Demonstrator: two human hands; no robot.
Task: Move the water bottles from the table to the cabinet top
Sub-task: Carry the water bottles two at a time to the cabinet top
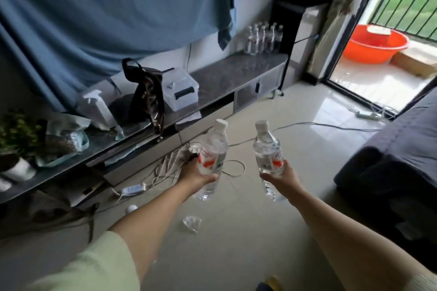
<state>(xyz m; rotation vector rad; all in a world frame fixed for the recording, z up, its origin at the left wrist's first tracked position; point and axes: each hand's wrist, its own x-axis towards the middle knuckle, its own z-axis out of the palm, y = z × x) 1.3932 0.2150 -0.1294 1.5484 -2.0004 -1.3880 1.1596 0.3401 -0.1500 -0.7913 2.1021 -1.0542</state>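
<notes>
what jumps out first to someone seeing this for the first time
Two clear water bottles held up mid-frame: one in the left hand, one in the right hand. Behind them, a cluster of bottles stands at the cabinet top's far end, and an orange basin glows on the balcony.

Daylight pours in from the balcony door (369, 59) at right, glaring off the floor tiles (331, 111). Left side sits dim and soft; edges bend.

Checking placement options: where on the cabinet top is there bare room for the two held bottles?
The cabinet top is bare between the clear storage box and the cluster of bottles at its far end. Left of the box it is crowded: brown bag, spray bottle, plastic bags, potted plant.
</notes>
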